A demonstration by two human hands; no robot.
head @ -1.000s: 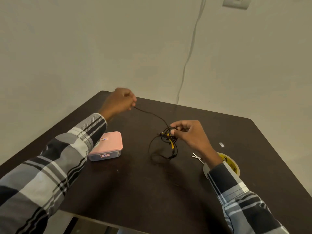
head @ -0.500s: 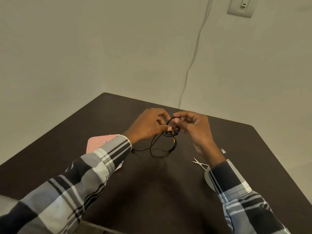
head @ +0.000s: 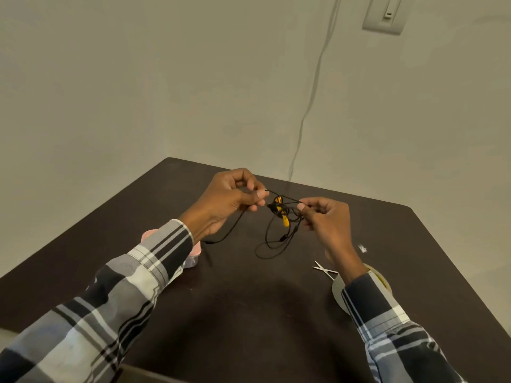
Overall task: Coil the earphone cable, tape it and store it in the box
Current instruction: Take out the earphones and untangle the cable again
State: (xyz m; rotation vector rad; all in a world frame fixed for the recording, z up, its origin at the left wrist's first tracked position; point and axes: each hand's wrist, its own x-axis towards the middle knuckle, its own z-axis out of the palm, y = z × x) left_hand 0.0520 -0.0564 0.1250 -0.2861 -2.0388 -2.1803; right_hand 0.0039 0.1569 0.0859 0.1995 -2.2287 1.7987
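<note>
A black earphone cable (head: 273, 236) with yellow earbuds hangs in loose loops above the dark table (head: 249, 313). My left hand (head: 229, 197) pinches one strand of it at the left. A short way to the right, my right hand (head: 323, 217) pinches the bundle beside the yellow earbuds. One strand trails down from my left hand toward the table. The pink-lidded box (head: 193, 255) sits at the left, mostly hidden behind my left sleeve. A tape roll (head: 338, 294) lies at the right, partly under my right sleeve.
Small scissors (head: 325, 270) lie on the table just left of the tape roll. A tiny white scrap (head: 362, 248) sits further right. A grey wire (head: 309, 106) runs down the wall behind the table, under a wall switch (head: 385, 15).
My left hand came in from the far left to the bundle, then drew slightly apart from my right hand, stretching strands between them. The view tilted upward a little.
</note>
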